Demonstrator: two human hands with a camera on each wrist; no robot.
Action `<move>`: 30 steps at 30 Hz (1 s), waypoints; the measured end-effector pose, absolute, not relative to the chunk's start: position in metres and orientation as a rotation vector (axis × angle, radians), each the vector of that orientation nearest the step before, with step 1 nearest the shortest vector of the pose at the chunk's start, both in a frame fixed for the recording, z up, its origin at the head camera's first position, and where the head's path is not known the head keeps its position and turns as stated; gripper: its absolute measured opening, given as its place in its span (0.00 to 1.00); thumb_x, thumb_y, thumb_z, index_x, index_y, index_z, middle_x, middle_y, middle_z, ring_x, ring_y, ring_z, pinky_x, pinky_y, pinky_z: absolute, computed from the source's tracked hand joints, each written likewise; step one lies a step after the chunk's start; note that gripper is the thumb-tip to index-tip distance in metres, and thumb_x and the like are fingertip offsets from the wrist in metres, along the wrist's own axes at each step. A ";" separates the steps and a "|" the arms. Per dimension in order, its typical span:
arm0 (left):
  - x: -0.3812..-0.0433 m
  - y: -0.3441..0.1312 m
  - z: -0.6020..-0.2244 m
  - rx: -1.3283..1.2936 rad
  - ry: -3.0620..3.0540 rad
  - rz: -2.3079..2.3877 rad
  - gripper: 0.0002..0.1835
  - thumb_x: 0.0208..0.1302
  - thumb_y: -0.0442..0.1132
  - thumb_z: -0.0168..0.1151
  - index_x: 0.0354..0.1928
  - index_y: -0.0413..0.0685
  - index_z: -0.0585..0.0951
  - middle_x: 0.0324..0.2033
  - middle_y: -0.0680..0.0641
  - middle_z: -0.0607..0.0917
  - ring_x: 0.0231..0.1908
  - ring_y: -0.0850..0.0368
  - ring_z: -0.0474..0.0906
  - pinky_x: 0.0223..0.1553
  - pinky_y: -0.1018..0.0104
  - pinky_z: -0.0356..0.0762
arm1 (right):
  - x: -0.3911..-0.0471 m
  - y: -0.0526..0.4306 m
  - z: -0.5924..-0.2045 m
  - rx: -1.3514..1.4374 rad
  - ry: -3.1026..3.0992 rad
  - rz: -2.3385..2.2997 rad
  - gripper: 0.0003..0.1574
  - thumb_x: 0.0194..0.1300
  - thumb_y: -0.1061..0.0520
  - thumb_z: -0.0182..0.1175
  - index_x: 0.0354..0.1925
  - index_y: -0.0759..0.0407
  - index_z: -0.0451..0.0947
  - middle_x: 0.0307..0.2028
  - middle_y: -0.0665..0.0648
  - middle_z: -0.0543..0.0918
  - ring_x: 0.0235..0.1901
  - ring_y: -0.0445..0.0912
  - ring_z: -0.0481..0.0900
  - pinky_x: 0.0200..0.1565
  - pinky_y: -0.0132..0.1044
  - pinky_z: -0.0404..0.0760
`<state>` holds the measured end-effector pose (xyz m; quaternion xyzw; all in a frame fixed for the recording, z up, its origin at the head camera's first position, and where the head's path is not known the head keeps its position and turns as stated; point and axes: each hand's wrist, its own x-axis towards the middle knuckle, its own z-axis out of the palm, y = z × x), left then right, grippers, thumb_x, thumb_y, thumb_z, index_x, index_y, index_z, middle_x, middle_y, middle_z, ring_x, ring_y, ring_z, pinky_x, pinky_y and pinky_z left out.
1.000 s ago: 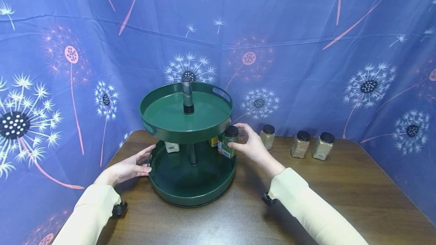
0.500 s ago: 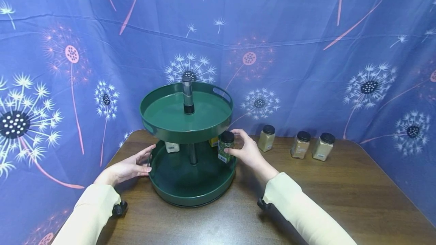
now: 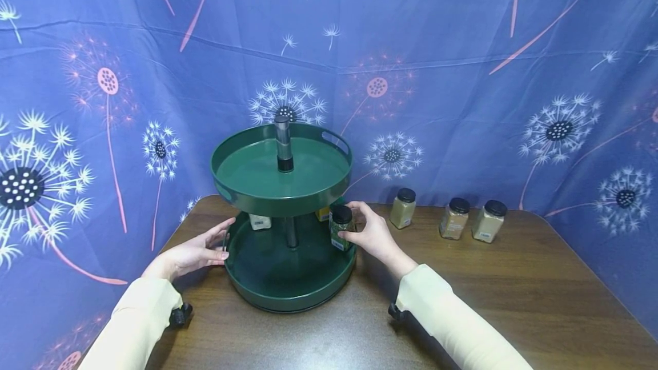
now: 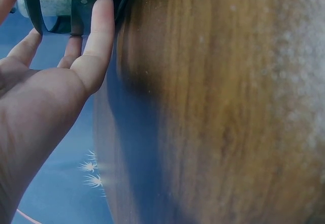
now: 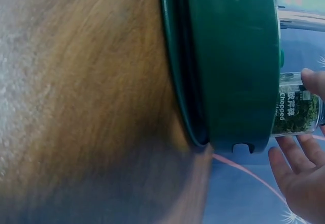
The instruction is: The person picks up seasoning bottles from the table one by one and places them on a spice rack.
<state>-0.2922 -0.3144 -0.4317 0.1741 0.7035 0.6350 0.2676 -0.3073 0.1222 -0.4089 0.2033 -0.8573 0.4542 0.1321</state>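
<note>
Two hands are at the green two-tier turntable (image 3: 247, 184), one on each side of its lower tray (image 3: 288, 293). The right hand (image 3: 371, 234) has its thumb and fingers curled round a jar of green herbs (image 3: 340, 227), pinching it by the sides just under its black lid. The jar stands upright straight in front of that hand's fingertips, inside the lower tray at its near-right rim, tucked below the edge of the upper tray (image 3: 329, 187). From the right wrist view the jar (image 5: 297, 111) shows behind the tray wall (image 5: 233, 66), with the thumb tip at its upper side and the other fingers (image 5: 289, 158) spread loosely beneath it.

The left hand (image 3: 192, 253) lies flat and relaxed, its fingers straight and held together, the tips resting against the outer rim of the lower tray on the opposite side from the jar. The left wrist view shows one fingertip (image 4: 101, 10) pressed to the dark rim (image 4: 78, 5), the palm off the wooden table (image 3: 514, 290).

Beyond the right hand, well apart from it and farther along the table, three jars of tan powder stand in a row: one (image 3: 402, 208) nearest the hand, then a second (image 3: 454, 218) and a third (image 3: 489, 221). Under the upper tray, past the central post (image 3: 291, 232), a white-labelled jar (image 3: 259, 221) and a yellow one (image 3: 322, 214) sit at the far side of the lower tray.
</note>
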 end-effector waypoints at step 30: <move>-0.291 -0.315 -0.431 0.483 1.899 1.710 0.49 0.65 0.28 0.55 0.74 0.56 0.32 0.69 0.32 0.24 0.67 0.24 0.28 0.51 0.64 0.74 | -0.305 0.130 -0.407 0.637 -2.480 1.453 0.41 0.48 0.58 0.74 0.59 0.56 0.67 0.50 0.59 0.79 0.47 0.53 0.79 0.50 0.48 0.77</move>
